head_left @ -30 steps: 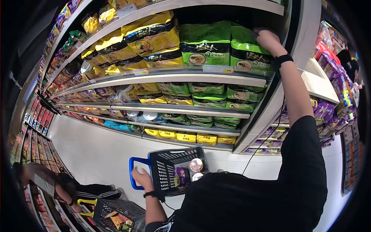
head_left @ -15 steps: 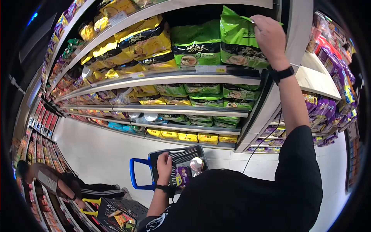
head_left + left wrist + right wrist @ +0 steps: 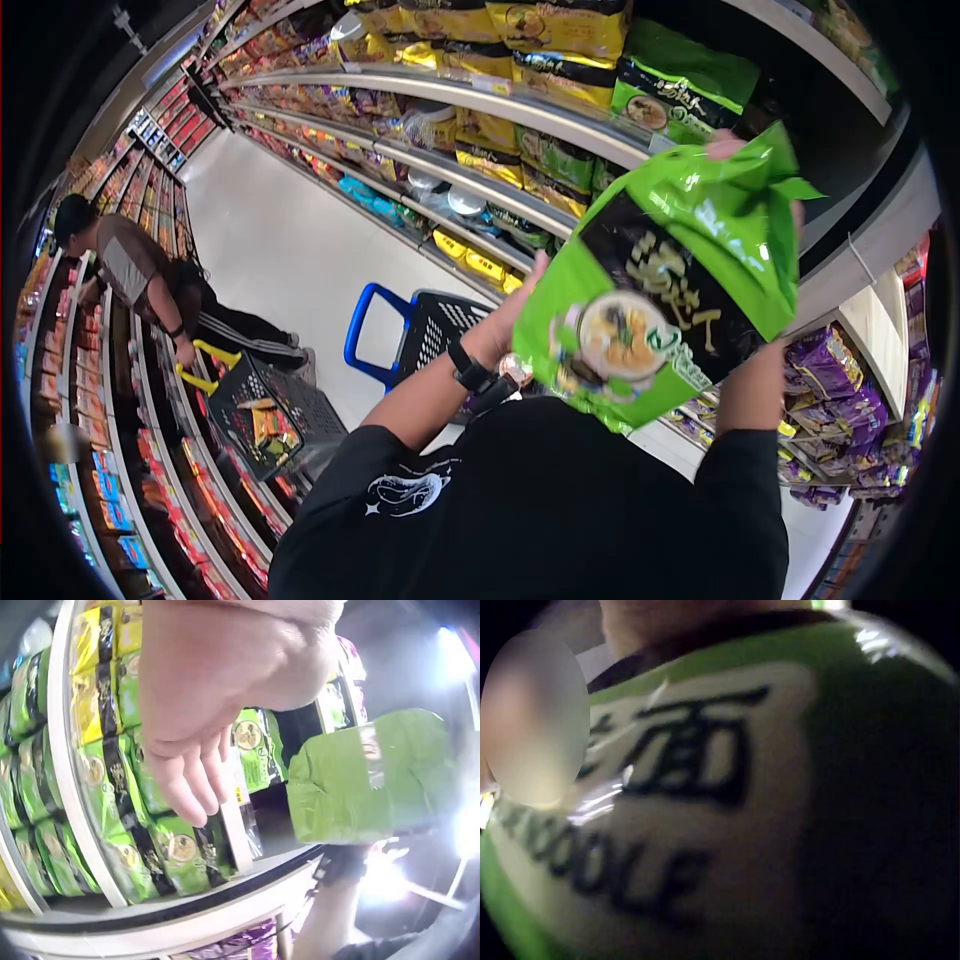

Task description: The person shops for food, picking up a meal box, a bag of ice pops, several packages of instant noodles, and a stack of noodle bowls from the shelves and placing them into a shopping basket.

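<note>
A large green noodle pack (image 3: 665,290), with a black band and a bowl picture, hangs tilted before the chest in the head view. The right hand (image 3: 725,146) grips it near its top, mostly hidden behind it. The left hand (image 3: 515,308) is by the pack's left edge, partly covered. In the left wrist view the left hand (image 3: 225,682) has extended fingers with nothing in them, apart from the green pack (image 3: 367,780). Blurred printing on the pack (image 3: 690,757) fills much of the right wrist view.
Shelves (image 3: 560,125) of yellow and green packs run along the aisle. A dark basket (image 3: 430,335) with a blue handle stands on the floor (image 3: 270,210). At left, a person (image 3: 150,270) holds another basket (image 3: 275,405) by its yellow handle. Purple packs (image 3: 835,385) are at right.
The green pack has come off the shelf and close to the body in the right hand. The left hand has risen from over the basket to beside the pack. The view has turned.
</note>
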### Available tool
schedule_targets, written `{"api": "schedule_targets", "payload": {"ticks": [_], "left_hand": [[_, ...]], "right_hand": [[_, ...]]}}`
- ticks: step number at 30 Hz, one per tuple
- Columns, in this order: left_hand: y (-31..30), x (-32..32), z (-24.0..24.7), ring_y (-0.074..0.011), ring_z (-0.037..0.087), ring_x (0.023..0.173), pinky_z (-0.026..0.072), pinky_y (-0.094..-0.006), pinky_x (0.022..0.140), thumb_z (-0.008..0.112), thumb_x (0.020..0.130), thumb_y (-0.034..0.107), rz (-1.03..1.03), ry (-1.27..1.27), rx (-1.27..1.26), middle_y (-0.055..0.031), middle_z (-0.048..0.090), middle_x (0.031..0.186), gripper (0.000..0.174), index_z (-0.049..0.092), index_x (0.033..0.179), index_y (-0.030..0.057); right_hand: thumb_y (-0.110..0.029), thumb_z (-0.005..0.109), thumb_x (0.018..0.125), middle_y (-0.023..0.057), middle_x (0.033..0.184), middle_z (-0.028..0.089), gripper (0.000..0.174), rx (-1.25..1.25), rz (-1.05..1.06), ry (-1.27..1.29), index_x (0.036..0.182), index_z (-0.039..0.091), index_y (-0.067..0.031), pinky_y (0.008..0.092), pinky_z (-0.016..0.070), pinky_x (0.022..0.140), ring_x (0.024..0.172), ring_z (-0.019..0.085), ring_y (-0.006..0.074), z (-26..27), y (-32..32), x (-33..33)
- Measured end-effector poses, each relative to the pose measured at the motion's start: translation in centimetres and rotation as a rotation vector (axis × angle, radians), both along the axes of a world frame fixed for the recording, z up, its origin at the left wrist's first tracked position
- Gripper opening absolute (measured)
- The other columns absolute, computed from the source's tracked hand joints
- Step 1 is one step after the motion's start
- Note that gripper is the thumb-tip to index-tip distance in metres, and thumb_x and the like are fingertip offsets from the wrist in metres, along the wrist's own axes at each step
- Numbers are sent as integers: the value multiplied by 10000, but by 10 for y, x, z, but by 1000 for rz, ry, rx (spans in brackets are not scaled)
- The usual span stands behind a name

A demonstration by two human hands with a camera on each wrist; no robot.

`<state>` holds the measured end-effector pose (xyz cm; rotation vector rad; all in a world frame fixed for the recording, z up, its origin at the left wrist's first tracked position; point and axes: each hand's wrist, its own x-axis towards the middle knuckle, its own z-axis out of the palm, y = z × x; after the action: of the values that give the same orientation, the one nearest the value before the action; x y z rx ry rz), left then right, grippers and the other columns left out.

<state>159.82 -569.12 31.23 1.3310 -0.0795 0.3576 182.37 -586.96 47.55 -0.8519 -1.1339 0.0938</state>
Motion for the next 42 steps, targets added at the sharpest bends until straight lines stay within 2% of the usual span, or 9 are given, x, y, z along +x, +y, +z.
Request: {"api": "schedule_targets", "payload": {"ticks": [1,2,3,8,11,15,21,25,42], "left_hand": [[3,5,13,-223,608,1159,506,-383,982,357,982,652,-301,328,-756,-108,604,1305,739,450,1436,76],[33,21,-62,-251,602,1188,491,-405,1013,324,974,672,-698,-37,-901,-146,588,1337,770,446,1441,72],[7,-6,4,-262,637,1135,518,-401,983,329,968,674,-278,169,-948,-156,619,1295,764,486,1407,69],[11,-55,-32,-275,603,1197,486,-470,1024,615,845,639,-191,112,-1056,-142,604,1330,795,508,1393,73],[18,-92,-67,-282,603,1199,481,-478,1029,751,761,581,-337,-4,-1110,-144,606,1331,853,519,1387,49],[13,-131,-85,-271,613,1189,486,-444,1036,753,824,472,-148,18,-1036,-156,616,1311,754,522,1362,-4],[3,-150,-44,-244,459,1353,425,-392,1091,751,844,429,46,104,-681,-130,397,1509,979,179,1546,57],[-3,-146,-22,-230,385,1393,327,-379,1143,749,845,413,189,227,-496,-126,378,1506,999,147,1556,52],[-5,-119,-3,-316,326,1407,285,-425,1141,842,689,561,304,354,61,-219,296,1518,1289,40,1555,43]], "right_hand": [[-97,608,937,119,1134,671,302,65,173,-226,1212,617,30,320,505,930,1052,636,202,-31,32,21],[-201,585,946,154,1096,665,301,84,351,-120,1148,630,17,345,498,941,1101,605,250,-27,51,-24],[-280,550,957,184,1103,645,321,94,385,-217,1091,640,-2,406,459,995,1161,555,302,-39,63,-36],[-305,561,960,176,1146,642,323,53,500,-34,1037,644,-3,464,398,1060,1232,514,336,-95,99,-77],[-221,620,945,181,1339,543,528,-445,659,350,1387,469,26,434,481,1012,1213,555,328,-142,105,-65],[-306,546,982,180,1380,537,456,-635,538,373,1284,557,35,373,424,1066,1243,542,239,-118,75,-118],[-358,495,1008,178,1373,544,509,-536,1036,1076,1339,520,27,394,432,1064,1230,553,270,-206,12,-76],[-541,384,1024,115,1360,561,631,-588,721,1301,1416,454,-51,397,462,1032,1220,560,238,-187,12,-104],[-461,452,1026,80,1170,671,509,-704,295,1120,1291,566,-41,325,559,845,994,663,167,-233,-10,-97]]}}
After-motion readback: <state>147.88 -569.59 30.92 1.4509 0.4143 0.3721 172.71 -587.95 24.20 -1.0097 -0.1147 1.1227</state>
